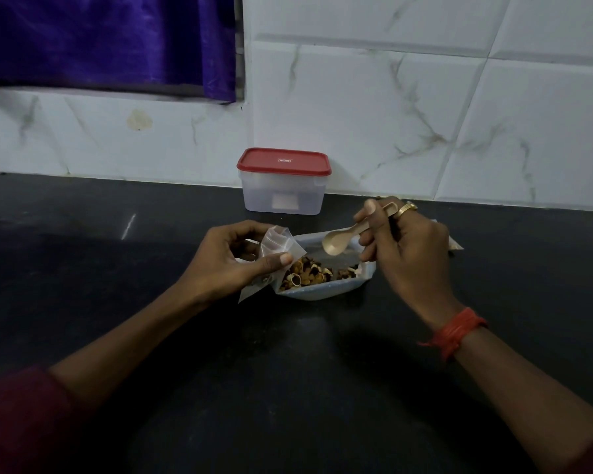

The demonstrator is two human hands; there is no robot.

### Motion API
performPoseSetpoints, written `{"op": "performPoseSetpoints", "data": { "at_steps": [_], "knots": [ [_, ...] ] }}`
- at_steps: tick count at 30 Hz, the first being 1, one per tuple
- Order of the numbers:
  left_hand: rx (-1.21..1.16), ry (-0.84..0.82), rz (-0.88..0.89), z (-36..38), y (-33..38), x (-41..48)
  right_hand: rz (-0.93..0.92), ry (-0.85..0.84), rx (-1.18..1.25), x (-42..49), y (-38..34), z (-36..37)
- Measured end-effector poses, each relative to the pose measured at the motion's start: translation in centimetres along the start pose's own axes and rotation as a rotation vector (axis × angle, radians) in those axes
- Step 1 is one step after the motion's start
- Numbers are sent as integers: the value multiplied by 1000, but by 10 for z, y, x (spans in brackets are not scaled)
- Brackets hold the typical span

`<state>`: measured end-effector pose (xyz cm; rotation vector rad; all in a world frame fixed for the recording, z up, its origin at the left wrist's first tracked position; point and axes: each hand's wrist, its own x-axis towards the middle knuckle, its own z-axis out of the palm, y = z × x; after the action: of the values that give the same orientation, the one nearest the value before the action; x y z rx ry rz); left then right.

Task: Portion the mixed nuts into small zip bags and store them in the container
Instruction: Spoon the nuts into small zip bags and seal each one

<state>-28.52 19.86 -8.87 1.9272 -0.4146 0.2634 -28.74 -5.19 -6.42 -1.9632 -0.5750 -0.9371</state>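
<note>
Dark counter under a white tiled wall, dim light, and the container sat shut at the back against the tiles, red lid on. In front of it lay the pouch, mouth open, nuts showing inside.

Left hand held the bag just left of the pouch, thumb and curled fingers pinching its upper part. Whether its mouth was open was hard to tell in this light. Right hand gripped 1 spoon by the handle, fingers curled round it, bowl hanging above the pouch.

Here was the danger: 2 hands were busy and nothing steadied the pouch, so a firm dig could shove or tip it and send nuts across the counter. The bag was limp and narrow, and a heaped spoon meeting a half-closed mouth would likely spill. It also hung off to the side of the pouch, so strays would land on the counter, not back in.
</note>
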Motion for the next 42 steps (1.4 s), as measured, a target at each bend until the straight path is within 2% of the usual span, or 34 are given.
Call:
{"op": "performPoseSetpoints", "data": {
  "at_steps": [2,4,7,11,15,18,21,24,28,30,33,37,42],
  "knots": [
    [-7,2,0,0,1,0,-18,-60,52,0,-2,-1],
    [-13,3,6,0,1,0,-35,-203,98,-1,-2,0],
    [-20,1,7,0,1,-1,-99,-344,70,-1,4,0],
    [-14,2,7,-1,0,-1,-232,-367,-27,2,13,-3],
    [-8,6,10,-1,0,-1,-131,-321,107,5,12,-7],
    [-10,2,7,-1,-1,-1,-134,-447,149,5,7,-7],
    [-17,-6,1,-1,0,-1,-237,-511,67,3,7,-3],
    [-17,0,-2,-1,-2,-1,-301,-431,-55,2,14,-2],
    [23,-2,14,-2,0,1,-192,-184,-69,4,18,-7],
    [52,-18,26,-3,-1,1,-152,-122,-121,6,20,-10],
    [99,-70,31,-5,-2,1,-63,-146,-174,5,25,-10],
    [130,-81,33,-6,-2,1,147,-249,-141,2,30,-6],
    [172,-107,40,-5,-4,3,430,-215,-6,4,30,-5]
  ]
}}
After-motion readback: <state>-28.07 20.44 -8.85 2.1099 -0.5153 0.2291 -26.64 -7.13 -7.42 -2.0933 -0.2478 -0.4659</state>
